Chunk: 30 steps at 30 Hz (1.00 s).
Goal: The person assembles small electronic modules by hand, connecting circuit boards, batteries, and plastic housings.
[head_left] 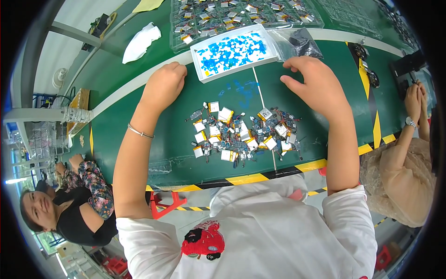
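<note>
Left of the white tray (239,69), your left hand (165,84) is hanging curled; whether it is gripping anything, I cannot tell. Right of the tray, your right hand (315,80) is hovering, spread and empty. Battery parts (244,134) are lying on the tray's near side.

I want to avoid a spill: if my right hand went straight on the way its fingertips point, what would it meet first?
Your right hand would probably meet the white box of blue and white pieces; depth is unclear, so it might pass above.
</note>
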Each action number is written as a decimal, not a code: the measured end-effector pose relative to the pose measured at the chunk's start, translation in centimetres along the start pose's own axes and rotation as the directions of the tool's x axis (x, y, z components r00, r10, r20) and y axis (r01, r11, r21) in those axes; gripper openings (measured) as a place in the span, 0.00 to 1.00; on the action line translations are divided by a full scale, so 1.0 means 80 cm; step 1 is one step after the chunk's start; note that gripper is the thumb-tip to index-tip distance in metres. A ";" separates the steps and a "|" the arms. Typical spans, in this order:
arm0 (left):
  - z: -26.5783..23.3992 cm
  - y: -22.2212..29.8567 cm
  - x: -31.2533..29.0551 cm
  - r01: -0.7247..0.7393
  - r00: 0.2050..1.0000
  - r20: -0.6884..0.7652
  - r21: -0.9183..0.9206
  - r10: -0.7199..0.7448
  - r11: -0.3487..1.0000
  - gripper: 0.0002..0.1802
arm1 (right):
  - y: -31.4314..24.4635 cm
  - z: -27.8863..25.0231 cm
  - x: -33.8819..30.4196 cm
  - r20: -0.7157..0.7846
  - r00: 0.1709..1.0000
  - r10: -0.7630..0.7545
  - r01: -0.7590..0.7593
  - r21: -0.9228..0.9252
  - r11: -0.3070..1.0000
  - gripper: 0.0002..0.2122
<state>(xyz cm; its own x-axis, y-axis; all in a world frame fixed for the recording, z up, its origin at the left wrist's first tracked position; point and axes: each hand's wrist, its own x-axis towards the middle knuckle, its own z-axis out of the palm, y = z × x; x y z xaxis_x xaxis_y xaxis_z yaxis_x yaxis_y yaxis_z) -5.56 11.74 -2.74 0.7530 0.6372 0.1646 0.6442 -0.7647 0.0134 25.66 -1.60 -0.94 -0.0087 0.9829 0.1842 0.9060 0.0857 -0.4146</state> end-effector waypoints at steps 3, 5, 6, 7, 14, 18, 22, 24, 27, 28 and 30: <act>0.000 -0.001 0.005 0.005 1.000 -0.026 -0.020 -0.005 1.000 0.04 | 0.001 0.000 -0.001 0.010 1.000 0.016 -0.016 -0.006 1.000 0.12; -0.003 0.003 0.013 0.125 0.962 -0.200 -0.282 -0.186 0.951 0.05 | 0.001 0.000 -0.001 0.007 1.000 0.021 -0.021 -0.011 1.000 0.12; -0.002 0.006 0.021 0.122 0.962 -0.200 -0.285 -0.184 0.951 0.05 | 0.001 0.000 -0.001 0.006 1.000 0.024 -0.024 -0.014 1.000 0.12; -0.003 0.013 0.032 0.121 0.929 -0.258 -0.464 -0.264 0.878 0.05 | -0.001 -0.001 -0.003 0.004 1.000 0.026 -0.025 -0.015 1.000 0.12; 0.016 0.051 0.074 0.227 0.867 -0.344 -0.371 -0.360 0.900 0.11 | -0.004 0.001 -0.001 0.031 0.999 0.004 -0.005 0.014 1.000 0.12; 0.000 0.055 0.047 0.178 0.803 -0.473 -0.391 -0.363 0.903 0.12 | -0.007 0.001 -0.004 -0.019 0.998 -0.058 0.058 0.002 0.998 0.12; -0.025 0.070 -0.012 0.369 0.835 -0.086 -0.645 -0.543 0.669 0.07 | -0.019 0.001 -0.011 -0.124 0.978 -0.168 0.171 0.013 0.985 0.12; -0.020 0.071 -0.043 0.418 0.885 0.154 -0.681 -0.440 0.601 0.06 | -0.030 0.009 -0.009 -0.087 0.963 -0.254 0.259 0.048 0.965 0.11; -0.016 0.076 -0.069 0.336 0.934 0.112 -0.590 -0.338 0.734 0.10 | -0.058 0.026 -0.011 0.017 0.921 -0.390 0.383 0.159 0.910 0.11; -0.019 0.078 -0.072 0.283 0.956 0.088 -0.529 -0.281 0.800 0.13 | -0.069 0.031 -0.013 0.082 0.894 -0.440 0.411 0.237 0.880 0.11; -0.022 0.081 -0.072 0.269 0.962 0.087 -0.468 -0.259 0.842 0.13 | -0.082 0.043 -0.017 0.141 0.863 -0.485 0.438 0.271 0.857 0.10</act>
<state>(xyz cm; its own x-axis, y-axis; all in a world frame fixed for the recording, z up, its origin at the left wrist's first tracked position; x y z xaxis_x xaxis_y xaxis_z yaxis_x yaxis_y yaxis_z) -5.95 2.91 -1.86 0.5690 0.8194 0.0690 0.6820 -0.5171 0.5172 18.31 -2.93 -1.51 -0.5071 0.8294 0.2343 0.6581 0.5482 -0.5161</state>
